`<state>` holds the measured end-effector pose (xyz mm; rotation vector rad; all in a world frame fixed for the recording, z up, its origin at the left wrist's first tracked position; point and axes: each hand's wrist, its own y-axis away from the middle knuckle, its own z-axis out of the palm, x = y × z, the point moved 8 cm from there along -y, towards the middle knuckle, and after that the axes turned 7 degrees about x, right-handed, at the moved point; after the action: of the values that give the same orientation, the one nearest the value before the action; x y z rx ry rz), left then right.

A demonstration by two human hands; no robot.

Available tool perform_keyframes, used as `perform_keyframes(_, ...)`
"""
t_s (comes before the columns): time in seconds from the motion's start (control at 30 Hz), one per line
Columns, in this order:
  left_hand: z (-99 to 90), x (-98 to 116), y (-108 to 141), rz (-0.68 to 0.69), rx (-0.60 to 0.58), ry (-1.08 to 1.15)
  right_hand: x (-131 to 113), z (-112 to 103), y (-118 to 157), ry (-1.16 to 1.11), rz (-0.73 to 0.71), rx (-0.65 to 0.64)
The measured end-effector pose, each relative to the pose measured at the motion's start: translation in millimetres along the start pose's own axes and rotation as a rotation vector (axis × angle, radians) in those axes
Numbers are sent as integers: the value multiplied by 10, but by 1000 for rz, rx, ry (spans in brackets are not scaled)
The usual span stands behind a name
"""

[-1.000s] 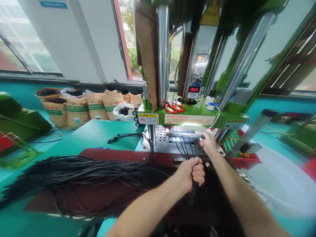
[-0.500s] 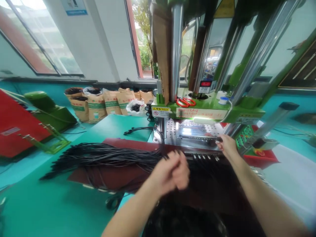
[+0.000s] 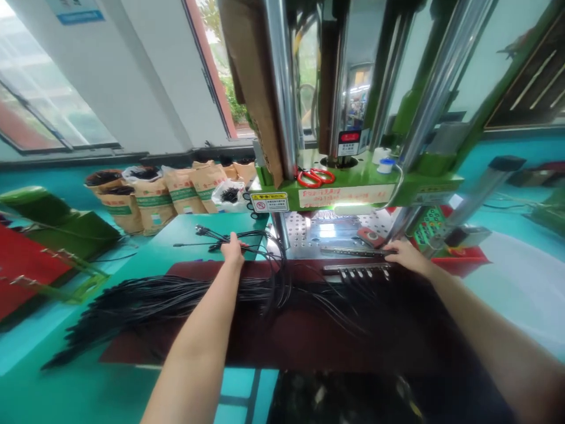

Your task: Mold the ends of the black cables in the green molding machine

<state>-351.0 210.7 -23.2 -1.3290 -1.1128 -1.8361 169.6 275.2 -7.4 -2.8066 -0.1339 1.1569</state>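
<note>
My left hand is over a small bunch of black cables on the green table, its fingers closed around some of them. The hand hides part of the bunch. My right hand pinches the right end of a dark, narrow metal bar at the front of the press bed. Just in front of that bar lies a second metal strip with several cable ends in it. A large bundle of black cables lies to the left on a dark red board.
The green press stands ahead, with red-handled scissors and a white spool with a blue top on its plate. A button panel is at the right. Paper sacks line the wall; a green table extends left.
My left hand has moved left and away from me, from above the board to the small cable bunch, where more cable ends now show. My right hand stays by the bar. The view has shifted.
</note>
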Motion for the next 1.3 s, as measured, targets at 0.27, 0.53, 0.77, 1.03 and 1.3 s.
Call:
perform_keyframes(0.27, 102, -144, -72, -154, -359, -602, -200, 32, 116, 373, -208, -30)
perform_keyframes(0.53, 469, 221, 936, 406, -836, -960, -518, 245, 575, 561, -409, -304)
perform_keyframes(0.77, 652, -238, 2726, 1538, -1319, -1176, -672, 140, 503, 659, -288, -460)
perform_keyframes(1.03, 582, -414, 3123, 1627, -1393, -1121, -688, -156, 371, 606, -97, -336)
perform_keyframes(1.3, 790, -461, 3394, 1037, -1496, -810, -1062, -329, 112, 377, -127, -163)
